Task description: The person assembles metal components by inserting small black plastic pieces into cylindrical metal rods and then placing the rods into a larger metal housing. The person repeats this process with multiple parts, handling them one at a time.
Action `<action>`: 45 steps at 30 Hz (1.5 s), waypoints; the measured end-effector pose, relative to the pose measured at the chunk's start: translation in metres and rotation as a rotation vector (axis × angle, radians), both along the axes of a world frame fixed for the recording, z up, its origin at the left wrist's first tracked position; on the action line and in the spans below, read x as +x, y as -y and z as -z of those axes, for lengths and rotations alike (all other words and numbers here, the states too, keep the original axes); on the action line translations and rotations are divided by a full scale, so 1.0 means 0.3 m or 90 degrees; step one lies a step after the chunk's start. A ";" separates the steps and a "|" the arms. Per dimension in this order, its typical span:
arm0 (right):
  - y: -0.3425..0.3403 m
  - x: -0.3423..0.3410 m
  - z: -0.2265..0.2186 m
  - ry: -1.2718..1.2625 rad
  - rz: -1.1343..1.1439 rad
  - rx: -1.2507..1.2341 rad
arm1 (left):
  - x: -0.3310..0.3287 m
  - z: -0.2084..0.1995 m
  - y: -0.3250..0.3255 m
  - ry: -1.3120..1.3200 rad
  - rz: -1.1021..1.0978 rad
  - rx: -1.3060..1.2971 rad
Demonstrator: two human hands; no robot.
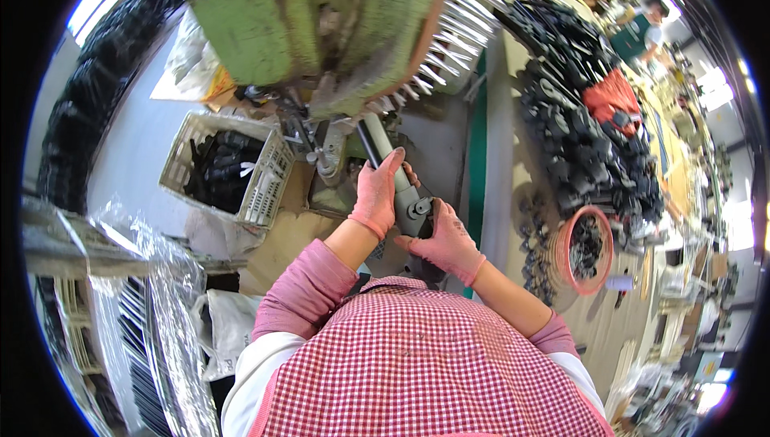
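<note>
A grey and black metal tube (403, 188) slants across the middle, its far end under the worn green machine (249, 32). Closed around the tube's shaft is my left hand (375, 196), in a pink glove. At the near end sits a grey joint piece with a round pivot (419, 209). My right hand (453, 246), also gloved in pink, grips that jointed end with its fingers and thumb. The tube's far tip is hidden at the machine. Just left of the tube stands a metal fixture (327, 156).
A pale plastic crate (277, 176) of black parts stands at left. On the right-hand bench, black parts (573, 160) are heaped beside a red bag (611, 98) and a round pink-rimmed basket (607, 248). White spikes (457, 36) line the machine's right side. A person (636, 37) is far right.
</note>
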State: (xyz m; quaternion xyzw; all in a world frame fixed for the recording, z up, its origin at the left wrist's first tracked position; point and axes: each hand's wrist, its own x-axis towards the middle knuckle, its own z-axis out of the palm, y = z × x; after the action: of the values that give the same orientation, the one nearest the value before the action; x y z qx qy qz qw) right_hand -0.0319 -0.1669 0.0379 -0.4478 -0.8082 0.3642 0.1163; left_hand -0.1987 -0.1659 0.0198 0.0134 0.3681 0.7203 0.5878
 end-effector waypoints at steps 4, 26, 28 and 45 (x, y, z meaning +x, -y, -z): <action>-0.047 -0.106 0.010 -0.085 -0.029 -0.216 | -0.062 0.012 0.027 -0.033 -0.097 0.012; -0.189 -0.661 -0.173 -0.066 0.045 -0.457 | -0.776 -0.049 -0.080 -0.057 0.043 0.176; -0.168 -0.680 -0.167 0.065 0.015 -0.286 | -0.779 -0.054 -0.064 -0.033 0.032 0.182; -0.072 -0.718 -0.060 0.179 0.008 0.080 | -0.902 0.236 -0.037 -0.157 0.211 0.098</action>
State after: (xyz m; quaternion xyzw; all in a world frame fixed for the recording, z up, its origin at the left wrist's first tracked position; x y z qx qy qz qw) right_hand -0.2473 -0.1455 0.0561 -0.4911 -0.8349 0.2464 0.0321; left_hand -0.4694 -0.1549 -0.0511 0.2070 0.3740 0.6327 0.6458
